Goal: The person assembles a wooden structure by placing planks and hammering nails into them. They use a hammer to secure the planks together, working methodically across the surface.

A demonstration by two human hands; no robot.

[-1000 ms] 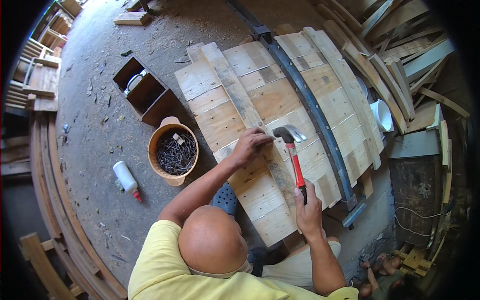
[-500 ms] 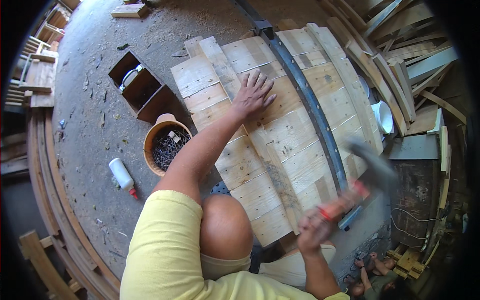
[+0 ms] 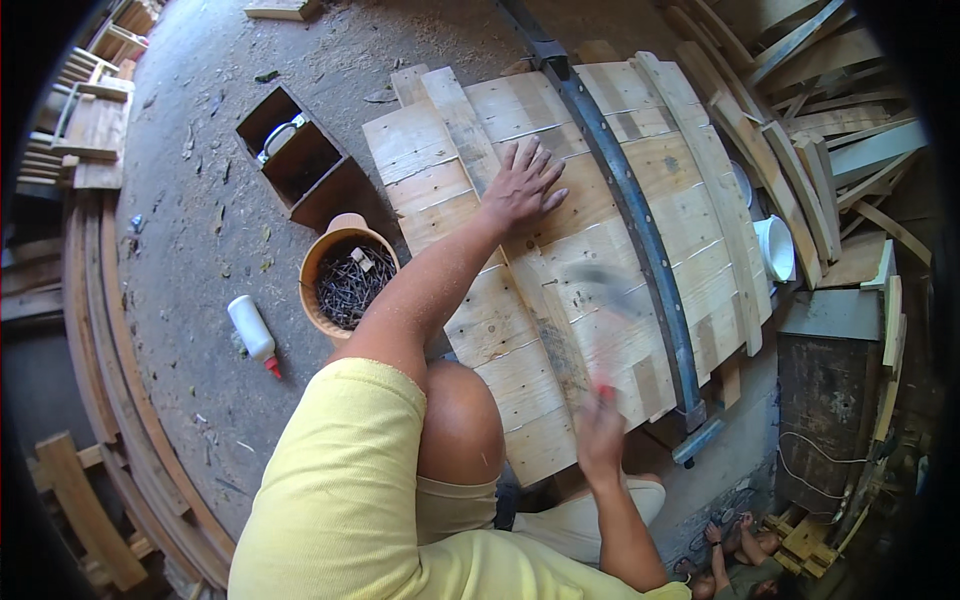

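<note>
A panel of pale boards [image 3: 520, 377] lies in front of me, with white lines along its joints and nail marks. My left hand [image 3: 522, 187] rests flat with fingers spread, on the panel by a narrow wooden batten [image 3: 462, 125] that runs across the boards. My right hand [image 3: 602, 435] is closed around the red-marked handle of a hammer [image 3: 606, 290], whose head is smeared by motion over the middle of the panel. Whether the head touches a nail or the wood cannot be told. A long steel bar clamp [image 3: 630, 205] spans the panel right of the hammer.
Left of the panel stand an orange tub [image 3: 312, 300] of nails, a wooden box [image 3: 318, 190] with compartments, and a white glue bottle [image 3: 251, 332]. A white bucket [image 3: 775, 248] and stacked lumber [image 3: 765, 180] lie right. Another person [image 3: 735, 560] sits at lower right.
My right hand has swung the hammer leftward, from beyond the clamp to over the panel's middle. My left hand stays flat on the boards. The whole view has shifted slightly.
</note>
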